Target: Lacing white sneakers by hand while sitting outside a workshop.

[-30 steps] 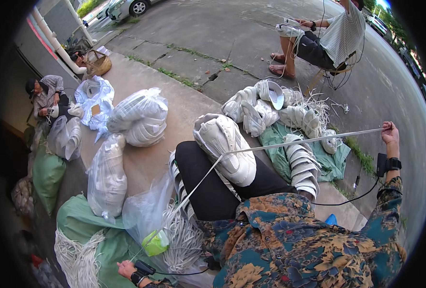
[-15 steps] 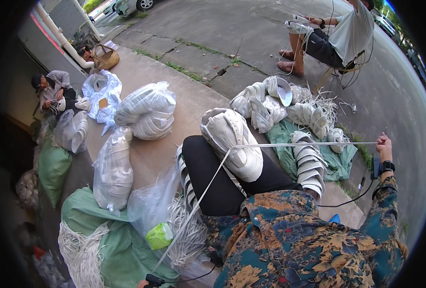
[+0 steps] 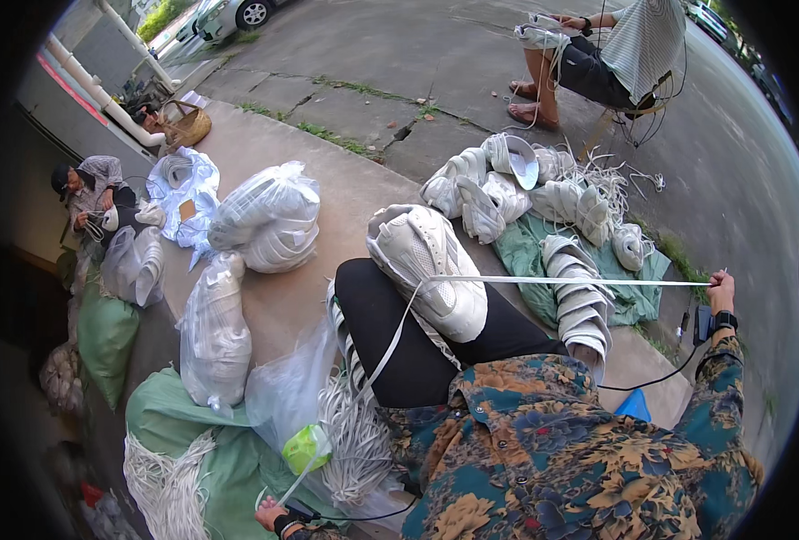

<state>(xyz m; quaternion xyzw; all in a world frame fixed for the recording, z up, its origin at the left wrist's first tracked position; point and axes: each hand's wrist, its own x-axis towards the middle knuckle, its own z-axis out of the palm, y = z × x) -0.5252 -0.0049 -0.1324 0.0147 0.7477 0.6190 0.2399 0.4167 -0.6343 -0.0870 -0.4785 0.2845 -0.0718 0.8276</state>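
White lace (image 3: 561, 281) stretched taut through shoe (image 3: 428, 270) on lap — right hand (image 3: 720, 292), left hand (image 3: 271, 515) gripping its ends

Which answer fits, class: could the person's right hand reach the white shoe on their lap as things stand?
Probably yes, but not straight away. The right hand is stretched far out to the side, pulling a white lace taut from the white shoe. Nothing lies between them.

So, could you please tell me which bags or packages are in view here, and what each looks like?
Clear bags: on the pavement at left, bulging with white shoe parts.
Clear tall bag: nearer, upright, white contents.
Green sacks: far left, soft and rounded.
Green sheet: right, under white shoe parts.
No labels, signs or screens visible.
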